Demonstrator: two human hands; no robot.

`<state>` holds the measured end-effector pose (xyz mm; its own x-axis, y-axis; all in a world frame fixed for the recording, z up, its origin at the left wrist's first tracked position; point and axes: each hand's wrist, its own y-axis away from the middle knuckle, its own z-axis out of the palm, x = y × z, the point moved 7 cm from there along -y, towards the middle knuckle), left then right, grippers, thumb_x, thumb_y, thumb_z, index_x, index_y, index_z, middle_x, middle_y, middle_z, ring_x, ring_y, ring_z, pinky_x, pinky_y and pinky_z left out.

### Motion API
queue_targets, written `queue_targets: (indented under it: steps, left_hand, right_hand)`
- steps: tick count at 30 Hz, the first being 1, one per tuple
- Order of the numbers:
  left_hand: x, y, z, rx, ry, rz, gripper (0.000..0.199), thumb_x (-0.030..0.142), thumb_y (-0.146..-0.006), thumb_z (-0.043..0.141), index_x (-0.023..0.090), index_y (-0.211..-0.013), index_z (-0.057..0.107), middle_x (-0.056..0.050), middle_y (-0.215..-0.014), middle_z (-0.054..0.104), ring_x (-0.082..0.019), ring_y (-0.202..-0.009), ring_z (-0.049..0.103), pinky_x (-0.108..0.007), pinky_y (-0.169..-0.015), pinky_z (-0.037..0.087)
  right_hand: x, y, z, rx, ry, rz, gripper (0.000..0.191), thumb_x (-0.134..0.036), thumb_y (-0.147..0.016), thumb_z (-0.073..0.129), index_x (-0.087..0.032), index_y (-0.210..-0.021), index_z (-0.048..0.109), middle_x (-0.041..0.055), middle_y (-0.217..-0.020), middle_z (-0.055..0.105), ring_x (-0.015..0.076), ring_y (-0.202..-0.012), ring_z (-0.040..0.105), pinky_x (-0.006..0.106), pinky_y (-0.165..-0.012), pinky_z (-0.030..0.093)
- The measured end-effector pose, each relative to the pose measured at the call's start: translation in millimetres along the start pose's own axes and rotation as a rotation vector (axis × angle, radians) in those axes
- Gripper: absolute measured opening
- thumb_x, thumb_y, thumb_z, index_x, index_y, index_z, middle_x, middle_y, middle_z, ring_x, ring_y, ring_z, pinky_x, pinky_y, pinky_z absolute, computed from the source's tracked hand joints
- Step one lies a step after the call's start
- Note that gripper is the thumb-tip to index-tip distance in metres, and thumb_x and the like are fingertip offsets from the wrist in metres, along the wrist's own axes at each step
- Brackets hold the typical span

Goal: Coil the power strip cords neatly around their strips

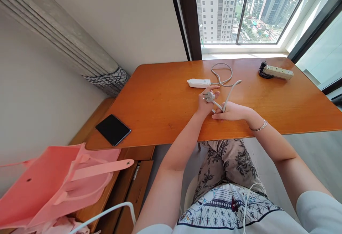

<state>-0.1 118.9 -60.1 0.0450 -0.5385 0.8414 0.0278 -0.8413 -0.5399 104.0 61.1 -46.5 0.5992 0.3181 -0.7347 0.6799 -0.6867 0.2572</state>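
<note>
A white power strip (199, 83) lies on the wooden table, its white cord (231, 71) looping to its right and down to the hands. My left hand (207, 100) is closed around the cord's end beside the white plug (208, 96), whose metal prongs point left. Pinched in the fingers of my right hand (231, 112) is a folded part of the same cord, which rises in a loop above them. Both hands are close together over the table's near part, just below the power strip.
A black phone (113, 130) lies at the left of the table (160, 109). At the back right is a beige power strip (278, 72) with a black cord. A pink bag (53, 184) stands at the lower left. Behind the table is a window (248, 11).
</note>
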Motion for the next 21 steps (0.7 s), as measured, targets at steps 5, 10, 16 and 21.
queue_targets:
  steps: [5,10,16,21]
  left_hand:
    - [-8,-1,0.4,0.007,-0.042,0.0,0.039,0.059,-0.08,0.077,0.022,-0.092,0.072,0.006,-0.057,0.041,-0.011,-0.053,0.038,-0.03,-0.059,0.036]
    - [0,2,0.8,-0.083,-0.197,0.153,0.022,0.042,-0.088,0.068,0.023,-0.086,0.078,-0.003,-0.076,0.063,-0.016,-0.07,0.059,-0.031,-0.07,0.047]
    - [7,3,6.7,-0.153,-0.136,0.101,0.018,0.029,-0.083,0.071,0.028,-0.098,0.08,-0.006,-0.103,0.071,-0.015,-0.075,0.06,-0.031,-0.081,0.053]
    - [9,6,13.5,-0.203,-0.017,0.051,0.018,0.027,-0.083,0.07,0.028,-0.097,0.081,-0.007,-0.116,0.074,-0.013,-0.076,0.063,-0.031,-0.084,0.056]
  right_hand:
    - [0,-2,4,-0.026,-0.081,0.056,0.033,-0.041,-0.09,0.062,-0.019,-0.066,0.066,0.0022,-0.067,0.07,0.0142,-0.067,0.061,0.028,-0.071,0.047]
    - [9,-2,8,-0.13,-0.2,0.042,0.029,-0.039,-0.088,0.063,-0.016,-0.079,0.075,0.0027,-0.067,0.07,0.0129,-0.062,0.063,0.026,-0.065,0.048]
    - [15,8,2,-0.26,-0.257,0.055,0.03,-0.039,-0.086,0.065,-0.013,-0.083,0.079,0.0053,-0.076,0.075,0.0105,-0.058,0.062,0.025,-0.063,0.049]
    - [17,11,-1,-0.225,-0.242,0.018,0.032,-0.042,-0.087,0.066,-0.014,-0.086,0.08,0.0023,-0.067,0.069,0.0109,-0.06,0.06,0.025,-0.061,0.047]
